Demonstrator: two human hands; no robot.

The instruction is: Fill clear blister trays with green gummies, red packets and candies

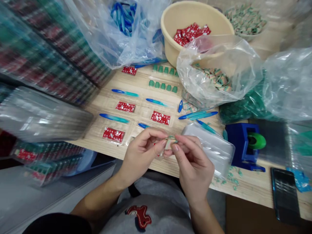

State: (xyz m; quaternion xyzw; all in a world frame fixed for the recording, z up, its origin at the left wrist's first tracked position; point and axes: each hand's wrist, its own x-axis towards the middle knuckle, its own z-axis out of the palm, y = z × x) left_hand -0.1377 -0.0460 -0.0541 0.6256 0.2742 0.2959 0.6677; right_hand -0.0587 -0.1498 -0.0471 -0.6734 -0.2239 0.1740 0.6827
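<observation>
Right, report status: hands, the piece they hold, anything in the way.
Left hand, right hand: both pinching small beige-and-green piece. Piece partly hidden in their grip. Possible obstacle: clear plastic packaging beside right hand.

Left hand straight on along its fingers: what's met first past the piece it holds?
Likely the right hand, whose fingertips face the left hand across the small piece; depth is hard to judge.

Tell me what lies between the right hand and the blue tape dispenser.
In the head view, clear plastic packaging lies between the right hand and the blue tape dispenser.
</observation>
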